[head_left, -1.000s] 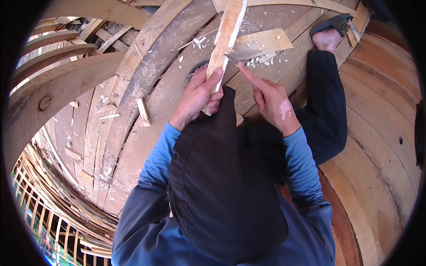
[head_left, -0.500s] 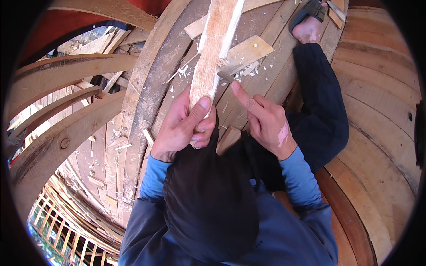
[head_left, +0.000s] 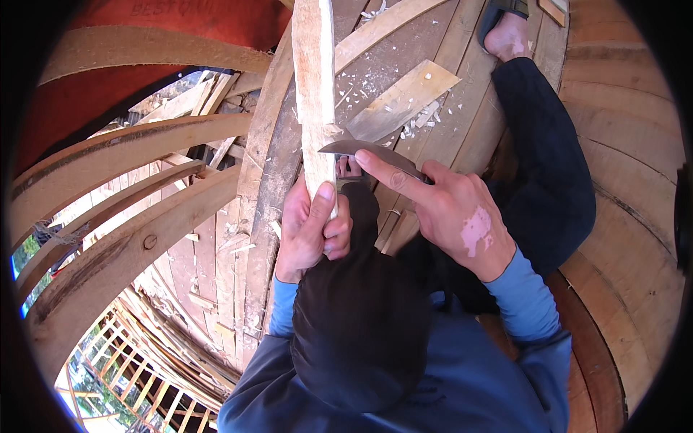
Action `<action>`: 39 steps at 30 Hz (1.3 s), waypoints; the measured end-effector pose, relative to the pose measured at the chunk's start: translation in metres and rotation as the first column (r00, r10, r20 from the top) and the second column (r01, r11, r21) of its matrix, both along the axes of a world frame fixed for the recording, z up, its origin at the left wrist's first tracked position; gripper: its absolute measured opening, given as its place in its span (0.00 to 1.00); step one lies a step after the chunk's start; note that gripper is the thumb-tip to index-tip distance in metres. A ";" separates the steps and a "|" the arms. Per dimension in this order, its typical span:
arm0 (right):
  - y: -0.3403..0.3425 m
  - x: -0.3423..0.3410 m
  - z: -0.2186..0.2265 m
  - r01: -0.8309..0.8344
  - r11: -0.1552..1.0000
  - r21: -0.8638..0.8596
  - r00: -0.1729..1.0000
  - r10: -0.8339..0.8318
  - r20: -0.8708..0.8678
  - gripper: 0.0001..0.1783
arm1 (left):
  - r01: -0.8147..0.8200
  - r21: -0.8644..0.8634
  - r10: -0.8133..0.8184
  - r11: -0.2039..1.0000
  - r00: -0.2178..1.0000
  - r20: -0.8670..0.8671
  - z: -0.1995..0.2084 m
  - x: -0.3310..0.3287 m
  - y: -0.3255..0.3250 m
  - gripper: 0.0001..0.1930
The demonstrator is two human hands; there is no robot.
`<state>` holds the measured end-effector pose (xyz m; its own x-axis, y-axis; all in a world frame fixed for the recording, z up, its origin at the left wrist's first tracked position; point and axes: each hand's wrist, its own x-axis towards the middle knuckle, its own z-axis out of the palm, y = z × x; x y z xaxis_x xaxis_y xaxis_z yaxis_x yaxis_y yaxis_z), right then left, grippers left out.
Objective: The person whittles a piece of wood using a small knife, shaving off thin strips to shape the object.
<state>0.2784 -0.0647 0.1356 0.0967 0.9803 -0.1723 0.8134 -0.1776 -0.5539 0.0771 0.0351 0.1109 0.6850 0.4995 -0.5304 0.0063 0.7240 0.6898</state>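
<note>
My left hand [head_left: 316,227] is closed round the near end of a long, pale strip of wood [head_left: 315,79], its thumb lying on top. The strip points away from me and its edges look freshly cut. My right hand [head_left: 451,206] grips a knife with a curved dark blade [head_left: 375,153], the index finger stretched along the back of the blade. The blade's tip lies over the strip's right side, just beyond my left hand, beside a small raised curl of wood. The knife's handle is hidden inside my right hand.
A short flat board [head_left: 404,99] lies on the plank floor with several white wood chips [head_left: 426,115] around it. Curved wooden ribs [head_left: 137,148] rise at the left. A planked wall [head_left: 621,173] curves up at the right, beside my bent leg [head_left: 552,159].
The strip has turned more upright in view. The knife has swung so that its blade now lies across the strip's edge, showing more of its length. My view has shifted slightly left.
</note>
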 end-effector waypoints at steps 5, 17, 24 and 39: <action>0.006 -0.005 -0.003 -0.005 1.000 0.021 1.000 0.005 0.001 0.45 | -0.080 0.004 0.080 0.997 0.997 0.013 -0.003 -0.002 -0.005 0.17; 0.023 -0.023 -0.013 0.072 0.994 0.081 0.972 -0.052 -0.227 0.48 | -0.218 -0.171 0.240 0.961 0.963 0.122 -0.012 0.000 -0.006 0.15; 0.018 -0.012 -0.034 -0.007 1.000 -0.008 0.930 0.003 -0.369 0.42 | -0.169 -0.092 0.163 0.981 0.984 -0.071 -0.021 -0.012 0.003 0.12; -0.014 -0.068 -0.146 -0.033 0.934 -0.356 0.819 -0.179 -0.545 0.36 | -0.135 -0.229 0.048 0.964 0.936 -0.350 -0.093 -0.061 -0.008 0.19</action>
<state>0.2105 -0.0785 -0.0100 -0.0521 0.8448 -0.5326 0.3550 -0.4828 -0.8006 0.0162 0.0274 0.0178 0.4005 0.3755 -0.8358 0.1335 0.8786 0.4586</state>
